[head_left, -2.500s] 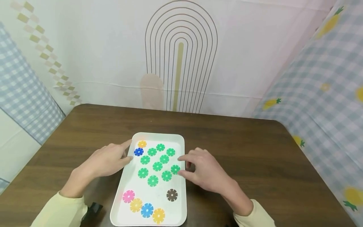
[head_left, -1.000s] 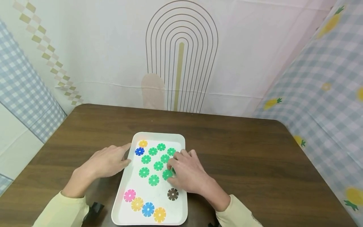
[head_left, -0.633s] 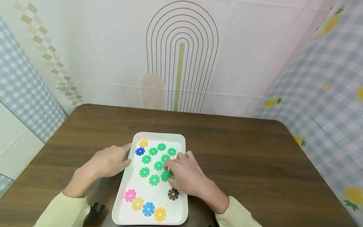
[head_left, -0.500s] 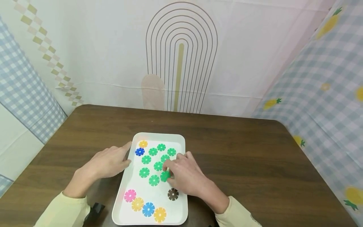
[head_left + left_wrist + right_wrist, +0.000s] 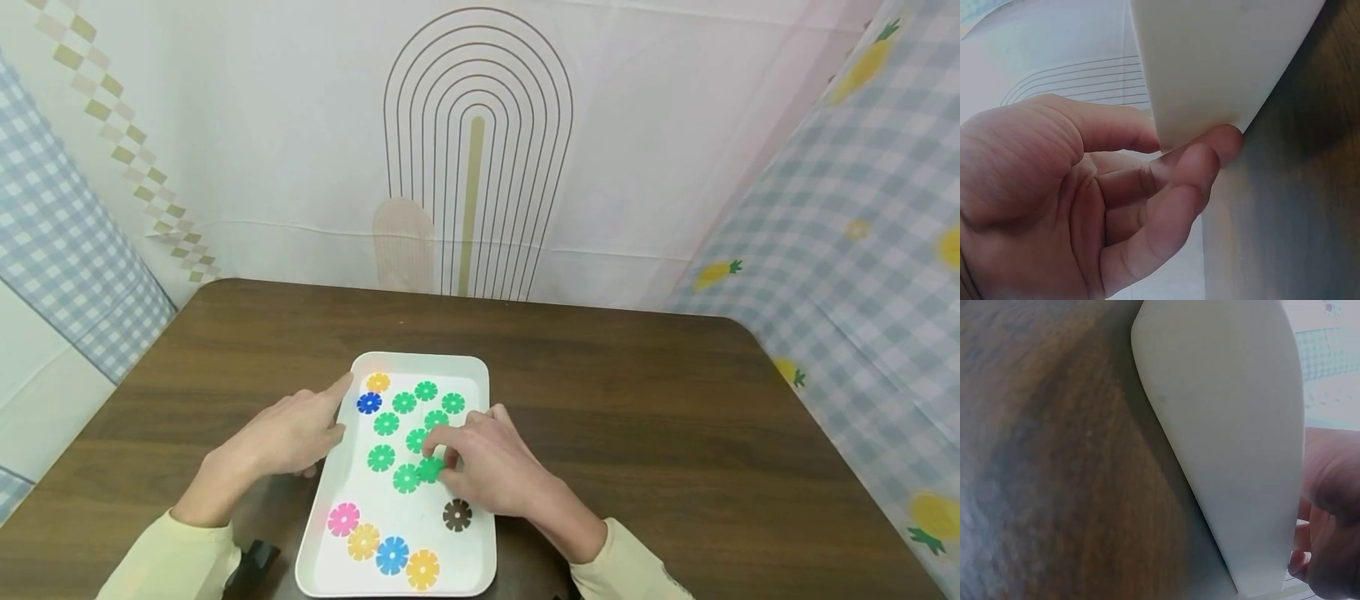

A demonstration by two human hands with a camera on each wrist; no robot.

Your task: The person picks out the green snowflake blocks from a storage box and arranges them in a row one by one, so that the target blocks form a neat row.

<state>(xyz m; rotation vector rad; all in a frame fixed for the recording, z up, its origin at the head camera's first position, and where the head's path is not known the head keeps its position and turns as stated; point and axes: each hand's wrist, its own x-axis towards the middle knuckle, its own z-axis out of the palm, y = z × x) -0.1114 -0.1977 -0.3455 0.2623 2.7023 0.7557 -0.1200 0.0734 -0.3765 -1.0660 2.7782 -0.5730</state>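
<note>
Here, above a dark table point(image 5: 637, 400) before patterned drapes point(image 5: 300, 125), left grip point(image 5: 295, 431) pinches white tray point(image 5: 408, 512), right grip point(image 5: 489, 460) a green disc point(image 5: 431, 470).

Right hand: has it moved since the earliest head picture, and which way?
Yes, leftward: the right hand had its fingertips right of the brown disc; now they reach left of it, farther over the tray.

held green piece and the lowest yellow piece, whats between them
The head view shows only bare tray between the green piece in the right hand and the lowest yellow piece.
</note>
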